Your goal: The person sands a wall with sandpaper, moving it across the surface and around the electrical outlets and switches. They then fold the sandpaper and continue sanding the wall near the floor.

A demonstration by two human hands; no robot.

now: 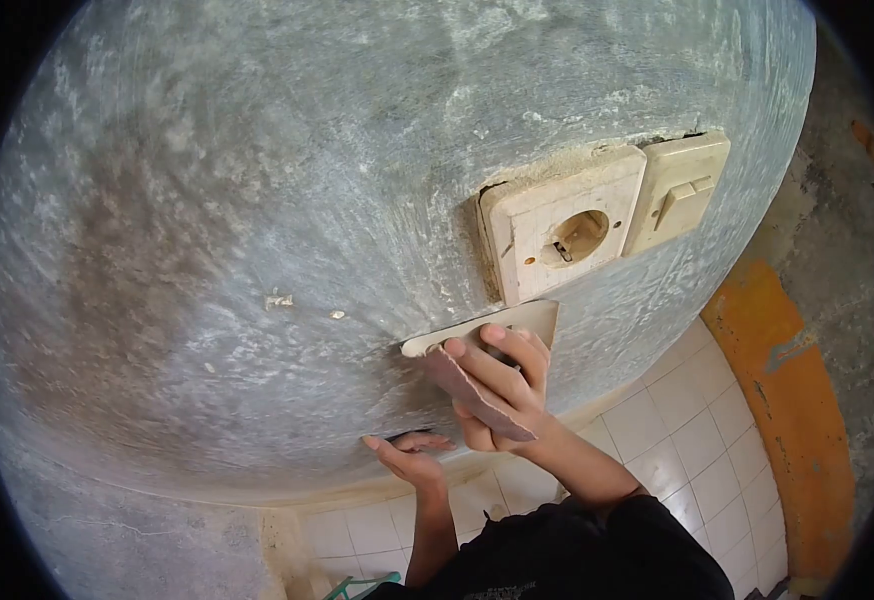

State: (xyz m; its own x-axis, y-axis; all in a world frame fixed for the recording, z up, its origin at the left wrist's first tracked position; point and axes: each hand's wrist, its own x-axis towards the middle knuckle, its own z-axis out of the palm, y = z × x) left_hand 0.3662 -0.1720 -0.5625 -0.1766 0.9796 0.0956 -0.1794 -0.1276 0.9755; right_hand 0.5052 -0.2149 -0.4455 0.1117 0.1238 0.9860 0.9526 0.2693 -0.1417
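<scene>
My right hand point(507, 385) is closed on a folded sheet of reddish-brown sandpaper point(472, 395), its torn edge running below the fingers. Just behind those fingers, a flat cream-white piece point(447, 335) with a rounded end lies against the grey wall point(337, 180), directly under the power socket point(567, 225); my hand hides part of it. Lower and to the left, my left hand point(414, 460) is at the wall surface with its fingers stretched out and the thumb apart, holding nothing.
A light switch point(677, 195) sits beside the socket, both in worn cream frames with rough gaps around them. Two small pale chips mark the wall at left. White floor tiles point(667, 470) lie below, bordered by an orange-painted strip point(797, 420) on the right. Something green point(362, 585) shows at the bottom.
</scene>
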